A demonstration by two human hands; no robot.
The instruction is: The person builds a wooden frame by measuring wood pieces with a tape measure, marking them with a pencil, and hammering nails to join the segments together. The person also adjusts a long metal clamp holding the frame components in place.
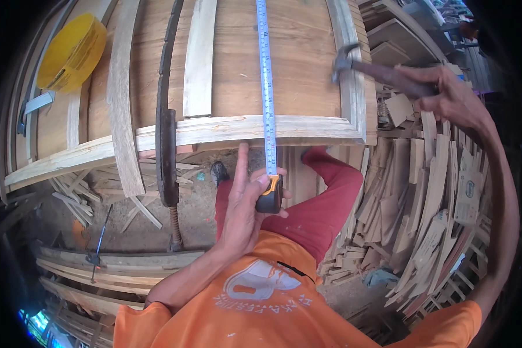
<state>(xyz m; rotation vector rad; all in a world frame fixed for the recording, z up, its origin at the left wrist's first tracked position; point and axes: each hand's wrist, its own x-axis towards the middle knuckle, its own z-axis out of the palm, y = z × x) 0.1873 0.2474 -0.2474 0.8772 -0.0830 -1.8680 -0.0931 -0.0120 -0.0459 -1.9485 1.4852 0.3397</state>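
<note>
Pale wood forms the near rail (pixel 226 129) of a broad framed panel (pixel 307 64), and the tape measure (pixel 268 200) is on the near side of that rail, right of its middle. Its black and orange case sits in the left hand (pixel 243 197), the thumb pressed to its upper corner and fingers curled behind it. The forefinger alone stretches out toward the near rail, its tip at the rail's edge; whether it touches, I cannot tell. From the case, the whitish blade (pixel 266 87) crosses over the near rail and runs far beyond it across the panel.

Past the right end of the near rail, and farther out than it, the right hand (pixel 455 95) is wrapped round the handle of a hammer (pixel 388 77). The hammer is blurred; its head shows over the side board (pixel 352 98) that meets the rail's right end, and contact cannot be made out.

A dark metal clamp (pixel 166 151) crosses the near rail around its middle. A yellow tub (pixel 72 52) is beyond the rail's left half, and wood scraps (pixel 412 197) lie heaped past its right end.
</note>
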